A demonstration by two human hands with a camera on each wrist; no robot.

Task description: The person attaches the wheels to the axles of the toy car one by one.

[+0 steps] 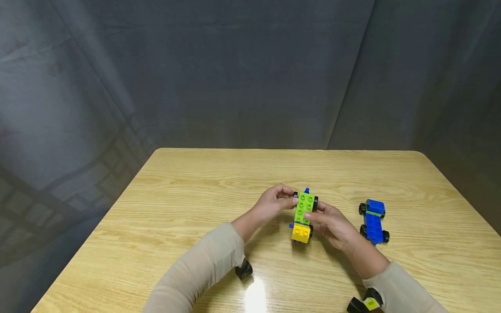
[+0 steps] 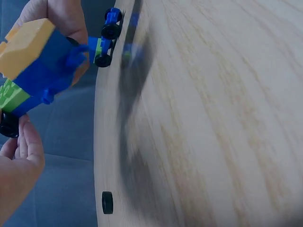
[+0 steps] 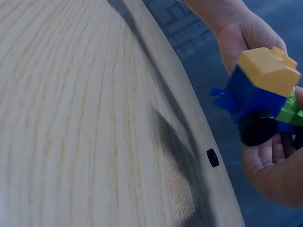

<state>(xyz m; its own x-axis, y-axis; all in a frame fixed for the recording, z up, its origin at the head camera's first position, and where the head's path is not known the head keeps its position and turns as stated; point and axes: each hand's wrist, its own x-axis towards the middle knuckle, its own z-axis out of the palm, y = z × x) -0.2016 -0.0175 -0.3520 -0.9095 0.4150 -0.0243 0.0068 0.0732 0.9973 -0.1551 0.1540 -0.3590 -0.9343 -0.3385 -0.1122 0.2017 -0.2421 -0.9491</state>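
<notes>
A toy car [image 1: 304, 208] with a blue chassis, a green studded brick [image 1: 301, 208] and a yellow block [image 1: 300, 233] is held up between both hands. My left hand [image 1: 273, 201] pinches the black wheel [image 2: 8, 125] at its far left corner. The right hand [image 1: 331, 224] grips the car's right side, thumb on the green brick and fingers underneath. Black wheels sit along that right side. At the near left corner a bare blue axle stub [image 1: 291, 225] sticks out. One loose black wheel [image 2: 108, 202] stands on the table in the left wrist view.
A second toy car [image 1: 374, 222], blue with a green strip and black wheels, stands on the wooden table [image 1: 195, 182] to the right. Black wrist cameras [image 1: 244, 269] hang below both sleeves. Grey cloth [image 1: 242, 78] hangs behind the table.
</notes>
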